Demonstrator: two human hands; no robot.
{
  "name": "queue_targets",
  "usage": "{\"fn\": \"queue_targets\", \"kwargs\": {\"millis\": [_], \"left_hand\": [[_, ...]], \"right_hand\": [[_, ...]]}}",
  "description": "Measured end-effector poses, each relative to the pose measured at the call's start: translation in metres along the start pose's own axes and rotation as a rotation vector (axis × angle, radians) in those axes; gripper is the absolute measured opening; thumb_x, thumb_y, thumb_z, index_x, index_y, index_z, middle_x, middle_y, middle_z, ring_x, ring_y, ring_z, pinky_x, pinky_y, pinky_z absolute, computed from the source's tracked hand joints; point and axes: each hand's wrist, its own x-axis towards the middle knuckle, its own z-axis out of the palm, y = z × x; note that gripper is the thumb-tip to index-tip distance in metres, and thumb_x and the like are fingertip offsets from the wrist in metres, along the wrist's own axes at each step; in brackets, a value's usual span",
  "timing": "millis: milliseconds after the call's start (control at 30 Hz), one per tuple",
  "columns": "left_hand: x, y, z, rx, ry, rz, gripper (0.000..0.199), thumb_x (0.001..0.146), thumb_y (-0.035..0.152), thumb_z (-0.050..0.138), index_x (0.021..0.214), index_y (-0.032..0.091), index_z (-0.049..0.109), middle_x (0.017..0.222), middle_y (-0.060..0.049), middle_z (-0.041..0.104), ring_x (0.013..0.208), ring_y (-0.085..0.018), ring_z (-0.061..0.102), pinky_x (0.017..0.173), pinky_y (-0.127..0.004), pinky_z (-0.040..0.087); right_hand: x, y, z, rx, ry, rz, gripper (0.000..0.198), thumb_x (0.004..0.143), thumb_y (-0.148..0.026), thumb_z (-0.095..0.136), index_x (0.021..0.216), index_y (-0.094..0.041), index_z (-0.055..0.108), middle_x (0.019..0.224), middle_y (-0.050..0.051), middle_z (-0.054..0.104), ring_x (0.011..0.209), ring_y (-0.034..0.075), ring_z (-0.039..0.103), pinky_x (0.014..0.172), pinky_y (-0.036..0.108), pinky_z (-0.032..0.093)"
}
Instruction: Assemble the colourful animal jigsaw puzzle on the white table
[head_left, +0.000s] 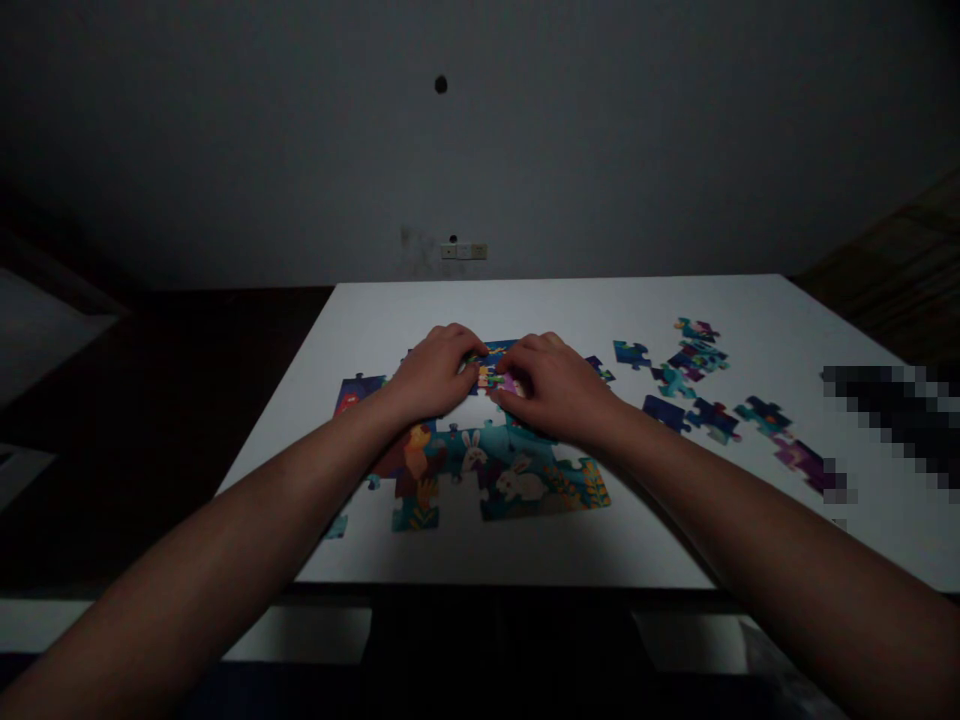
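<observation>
A smooth white table (525, 555) carries a flat, partly joined jigsaw puzzle (521, 485) near its middle, rabbits along the near side. Over its far part, the left hand (435, 370) and right hand (559, 390) face each other, fingers bent and thumbs slightly parted, perhaps steadying colourful pieces (491, 380) between them; any grip I cannot tell. Loose knobbed pieces (716, 420) lie right, seemingly leaving working room.

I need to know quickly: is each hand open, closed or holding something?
Left hand: half curled at the puzzle; grip cannot be told.
Right hand: half curled, also at the puzzle; grip cannot be told.
</observation>
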Motion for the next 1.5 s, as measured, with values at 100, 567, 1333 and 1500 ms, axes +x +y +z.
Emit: {"fn": "queue_targets", "kwargs": {"millis": [100,567,1333,1500], "left_hand": [[0.000,0.001,0.000,0.010,-0.004,0.002,0.033,0.103,0.026,0.065,0.127,0.026,0.087,0.141,-0.014,0.082,0.140,-0.035,0.073,0.127,-0.058,0.060],[-0.001,0.003,-0.001,0.011,-0.018,0.002,0.027,0.104,0.029,0.067,0.125,0.030,0.085,0.141,-0.014,0.081,0.139,-0.036,0.071,0.126,-0.062,0.060],[-0.005,0.012,-0.005,0.045,-0.080,0.024,0.032,0.110,0.028,0.063,0.136,0.024,0.081,0.148,-0.016,0.075,0.144,-0.039,0.066,0.128,-0.060,0.057],[-0.005,0.011,-0.006,0.035,-0.094,0.045,0.033,0.111,0.030,0.062,0.137,0.023,0.081,0.147,-0.017,0.074,0.144,-0.038,0.065,0.128,-0.058,0.057]], "right_hand": [[0.000,0.002,0.001,0.013,0.016,-0.022,0.021,0.110,-0.045,0.078,0.117,-0.026,0.082,0.121,0.015,0.080,0.119,0.039,0.069,0.105,0.051,0.056],[0.001,0.009,0.004,0.042,0.004,-0.027,0.021,0.110,-0.045,0.079,0.121,-0.028,0.084,0.125,0.013,0.080,0.121,0.036,0.070,0.108,0.050,0.056],[-0.002,0.002,0.001,0.014,-0.017,-0.031,0.021,0.112,-0.040,0.077,0.127,-0.027,0.083,0.131,0.015,0.081,0.127,0.037,0.071,0.111,0.050,0.057],[-0.002,0.002,0.001,0.032,-0.031,-0.054,0.024,0.112,-0.038,0.074,0.130,-0.025,0.083,0.134,0.016,0.081,0.130,0.039,0.071,0.113,0.052,0.057]]}}
